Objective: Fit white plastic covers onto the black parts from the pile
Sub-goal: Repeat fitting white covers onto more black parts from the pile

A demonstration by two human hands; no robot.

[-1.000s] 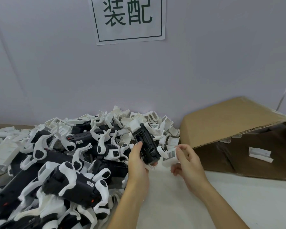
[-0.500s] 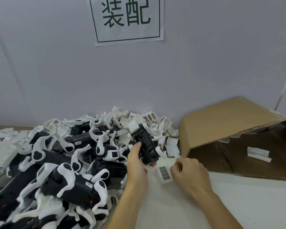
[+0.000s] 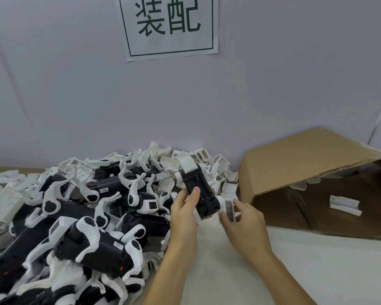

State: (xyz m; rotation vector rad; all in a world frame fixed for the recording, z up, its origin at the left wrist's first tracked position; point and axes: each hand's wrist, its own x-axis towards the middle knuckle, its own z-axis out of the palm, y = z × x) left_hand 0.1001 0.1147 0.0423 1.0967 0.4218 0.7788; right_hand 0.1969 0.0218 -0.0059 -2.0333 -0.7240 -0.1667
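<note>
Nearest, at 6 o'clock, both forearms come up over the white tabletop (image 3: 317, 260). L hand (image 3: 184, 213) sits just left of centre, its grip curled round a black part (image 3: 201, 190) w/ thumb pressed on the upper face; the part is lifted off the surface, tilted, long axis running toward 11 o'clock, w/ a white cover already on its far end. R hand (image 3: 243, 219), at approx 4 o'clock from the part, has its grip pinching a small white plastic cover (image 3: 228, 205) bearing a dark barcode label; the cover is just beside the part's near end, blurred, can't tell if touching. From 7 to 10 o'clock spreads the pile (image 3: 79, 216) of black parts and white covers, heaped on the tabletop up to the wall. At 3 o'clock lies a cardboard box (image 3: 295, 164) tipped on its side, opening toward the viewer, w/ a lone white piece (image 3: 344, 204) inside. Farthest, at 12 o'clock on the pale wall (image 3: 273, 73), hangs a paper sign (image 3: 169, 27) w/ two large green characters in a frame.
</note>
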